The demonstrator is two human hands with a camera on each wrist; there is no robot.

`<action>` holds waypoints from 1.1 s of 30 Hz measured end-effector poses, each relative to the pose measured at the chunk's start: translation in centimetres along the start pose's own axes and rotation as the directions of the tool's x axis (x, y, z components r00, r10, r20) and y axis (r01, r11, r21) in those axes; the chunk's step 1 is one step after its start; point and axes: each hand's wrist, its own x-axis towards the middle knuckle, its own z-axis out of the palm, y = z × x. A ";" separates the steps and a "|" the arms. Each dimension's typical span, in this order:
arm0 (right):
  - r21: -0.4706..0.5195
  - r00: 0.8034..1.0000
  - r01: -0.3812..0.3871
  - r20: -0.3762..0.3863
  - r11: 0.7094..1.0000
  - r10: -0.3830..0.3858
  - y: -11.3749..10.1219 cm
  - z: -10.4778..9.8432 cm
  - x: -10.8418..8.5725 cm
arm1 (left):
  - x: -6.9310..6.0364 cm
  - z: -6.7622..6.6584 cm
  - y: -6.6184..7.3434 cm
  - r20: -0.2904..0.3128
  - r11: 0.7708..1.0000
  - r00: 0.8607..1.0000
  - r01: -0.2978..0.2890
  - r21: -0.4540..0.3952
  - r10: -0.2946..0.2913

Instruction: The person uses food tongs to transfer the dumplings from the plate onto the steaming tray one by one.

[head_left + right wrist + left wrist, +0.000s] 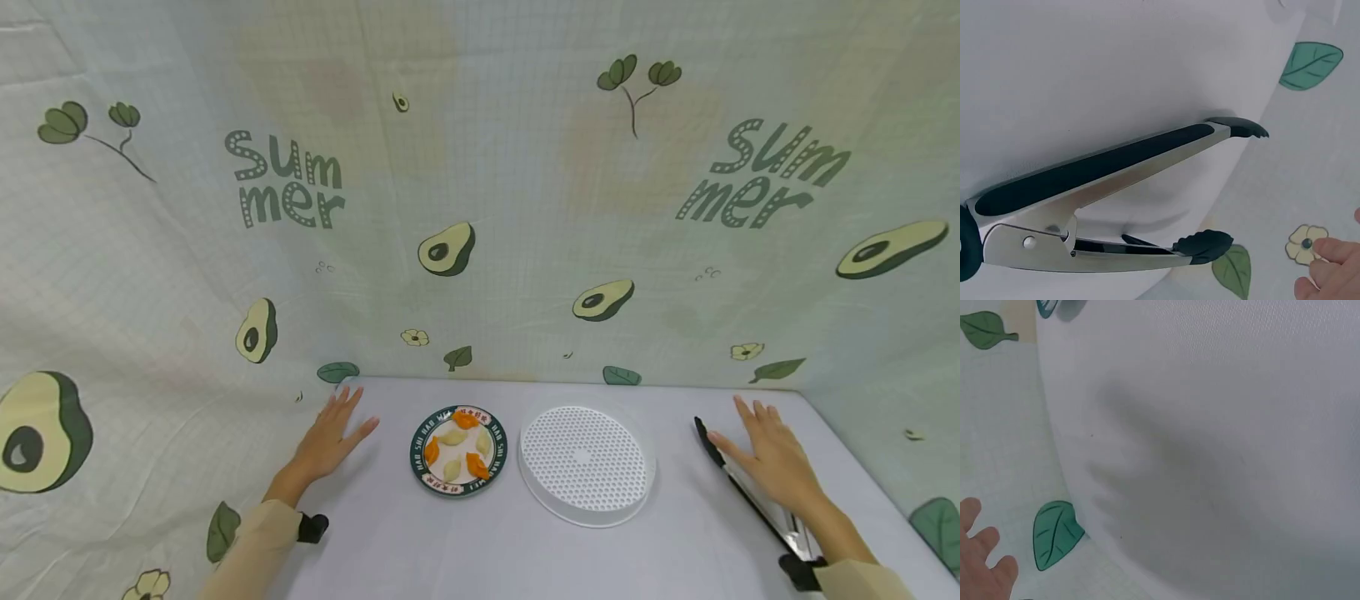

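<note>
My left hand (327, 439) is held out at the table's left side with fingers spread, holding nothing. In the left wrist view, only a few fingertips (985, 559) show. Over at the right, my right hand (780, 462) has its fingers extended above a pair of tongs (709, 446). The right wrist view shows these tongs (1104, 165) with black grips, black scalloped tips and metal arms spread apart; the fingers (1332, 265) there are apart from them. A green-rimmed plate (422, 473) bears several small orange and pale yellow pieces. Beside it lies a round white perforated tray (585, 458).
A white table (465, 550) with rounded corners bears everything. Behind and around it hangs a pale cloth (517, 167) printed with avocados, leaves and lettering. Each wrist has a black band, and both sleeves (255, 542) are beige.
</note>
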 end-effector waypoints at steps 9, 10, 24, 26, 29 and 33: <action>0.019 0.998 -0.026 -0.053 0.999 0.027 1.1 -0.8 -0.7 | 0.6 1.0 0.2 0.105 0.978 0.993 0.078 -0.196 -0.058; 0.026 0.998 -0.019 -0.062 0.999 0.021 1.2 -0.9 -0.8 | 0.7 1.2 0.1 0.108 0.975 0.993 0.071 -0.208 -0.050; 0.034 0.966 -0.259 0.014 0.965 0.259 3.0 0.1 -2.6 | 0.7 3.5 0.1 0.168 0.882 0.982 0.156 -0.445 -0.089; 0.028 0.957 -0.290 0.043 0.957 0.288 3.2 0.3 -2.8 | 0.9 4.0 0.3 0.176 0.872 0.978 0.184 -0.454 -0.115; 0.025 0.944 -0.323 0.082 0.946 0.320 3.6 0.6 -3.0 | 1.2 4.8 0.6 0.177 0.867 0.975 0.200 -0.456 -0.132; 0.019 0.938 -0.338 0.090 0.941 0.335 3.9 0.9 -3.2 | 1.3 5.7 1.0 0.171 0.855 0.979 0.180 -0.486 -0.109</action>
